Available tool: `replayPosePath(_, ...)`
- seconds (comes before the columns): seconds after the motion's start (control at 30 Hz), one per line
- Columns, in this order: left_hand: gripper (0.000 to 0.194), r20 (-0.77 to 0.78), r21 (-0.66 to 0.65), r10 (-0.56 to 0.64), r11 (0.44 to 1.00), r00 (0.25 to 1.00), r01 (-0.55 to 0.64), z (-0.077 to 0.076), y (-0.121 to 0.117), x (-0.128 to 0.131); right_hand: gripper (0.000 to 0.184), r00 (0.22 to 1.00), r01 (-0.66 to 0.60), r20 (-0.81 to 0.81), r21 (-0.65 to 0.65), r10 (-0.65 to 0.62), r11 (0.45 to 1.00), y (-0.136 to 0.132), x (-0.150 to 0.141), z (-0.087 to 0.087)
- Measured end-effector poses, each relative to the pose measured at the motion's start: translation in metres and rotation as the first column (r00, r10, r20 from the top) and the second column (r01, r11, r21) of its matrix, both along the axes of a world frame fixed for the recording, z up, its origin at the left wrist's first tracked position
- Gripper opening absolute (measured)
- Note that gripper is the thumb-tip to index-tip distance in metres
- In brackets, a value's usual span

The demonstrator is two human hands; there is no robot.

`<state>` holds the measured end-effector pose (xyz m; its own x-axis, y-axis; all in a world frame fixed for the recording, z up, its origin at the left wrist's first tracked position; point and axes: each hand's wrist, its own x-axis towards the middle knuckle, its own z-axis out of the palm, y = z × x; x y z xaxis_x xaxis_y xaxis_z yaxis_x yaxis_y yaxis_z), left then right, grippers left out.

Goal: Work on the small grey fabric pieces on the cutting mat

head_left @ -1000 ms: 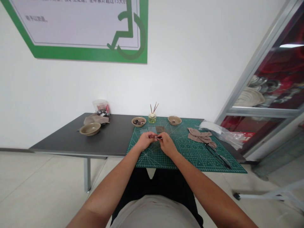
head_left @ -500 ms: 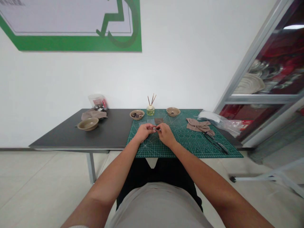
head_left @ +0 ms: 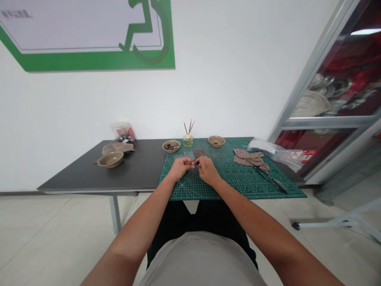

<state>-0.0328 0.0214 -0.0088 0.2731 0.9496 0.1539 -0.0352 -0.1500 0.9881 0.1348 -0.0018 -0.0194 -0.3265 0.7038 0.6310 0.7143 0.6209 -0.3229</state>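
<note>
1. Left hand and right hand nearly meet, their fingertips pinching 1 small dark piece, its details too small to tell.
2. That piece is above the left part of the green cutting mat, just near of a grey sheet and a brown sheet.
3. Steady fingertip pressure from both sides should stop it twisting loose.
4. Working low over the mat seems wise, so a slip lands there, apart from the far pebble bowl.

Bright, even light, white glare on glass, smeared sign text, stretched edges, small details soft
</note>
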Motion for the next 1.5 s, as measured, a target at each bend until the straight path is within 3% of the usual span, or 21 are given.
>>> replayPosePath(1.5,0.028,-0.04,0.049,-0.007,0.999,0.999,0.009,-0.0032,0.0023,0.0,0.018,1.0,0.02,0.008,-0.011,-0.02,1.0,-0.0034,0.0004,0.0045)
